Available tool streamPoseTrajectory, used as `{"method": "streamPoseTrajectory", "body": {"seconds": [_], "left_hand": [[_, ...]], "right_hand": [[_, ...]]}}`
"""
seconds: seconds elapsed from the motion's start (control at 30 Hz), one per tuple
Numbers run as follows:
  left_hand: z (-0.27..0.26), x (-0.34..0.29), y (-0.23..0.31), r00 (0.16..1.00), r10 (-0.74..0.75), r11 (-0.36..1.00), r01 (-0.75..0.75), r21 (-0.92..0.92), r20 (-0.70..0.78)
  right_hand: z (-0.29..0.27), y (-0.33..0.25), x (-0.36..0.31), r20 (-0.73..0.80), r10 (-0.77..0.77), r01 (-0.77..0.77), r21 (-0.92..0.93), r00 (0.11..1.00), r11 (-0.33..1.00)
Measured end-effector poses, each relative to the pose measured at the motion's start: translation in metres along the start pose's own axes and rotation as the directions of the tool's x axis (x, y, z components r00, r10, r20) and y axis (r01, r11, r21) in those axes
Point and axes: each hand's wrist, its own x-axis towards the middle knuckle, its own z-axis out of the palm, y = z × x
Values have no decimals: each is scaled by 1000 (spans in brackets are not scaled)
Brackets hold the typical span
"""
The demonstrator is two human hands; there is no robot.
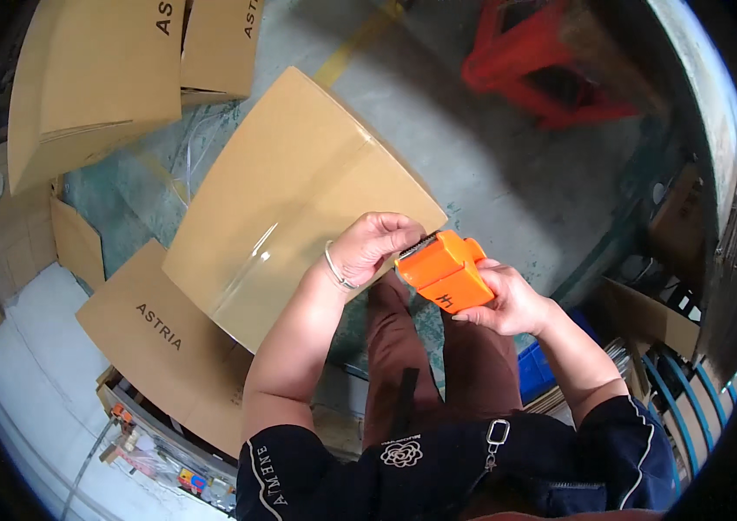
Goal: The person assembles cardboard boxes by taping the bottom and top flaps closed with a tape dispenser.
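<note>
My right hand [510, 298] is wrapped round an orange tape dispenser [445, 273], held in front of my legs near the box's right corner. The dispenser's dark serrated edge points left, toward my other hand. There my left hand [374, 246], with a light bangle on its wrist, has its fingertips pinched together against that edge. Whatever they pinch is too small to make out. Just beyond and left of my hands stands a large brown cardboard box [299, 165]. Shiny clear tape [251, 260] runs along its top seam.
More cardboard boxes [108, 69] stand at the far left. A printed cardboard box [160, 313] lies nearer, beside a shelf of small items [168, 464]. Red plastic stools [551, 61] are at the far right. A blue bin [538, 369] sits behind my right forearm.
</note>
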Motion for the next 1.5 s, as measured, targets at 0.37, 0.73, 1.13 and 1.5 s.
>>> {"method": "streamPoseTrajectory", "body": {"seconds": [0.37,0.73,1.13,1.5], "left_hand": [[-80,24,100,819,531,775,-365,516,-218],[-236,152,229,578,607,621,82,779,-545],[-275,177,223,549,435,659,345,668,-714],[-225,164,178,487,773,136,498,856,-406]], "right_hand": [[32,5,76,-237,432,-385,218,870,897],[34,66,168,-267,542,-514,171,797,840],[27,75,176,-275,520,-534,30,808,845],[19,87,151,-230,559,-558,77,797,826]]}}
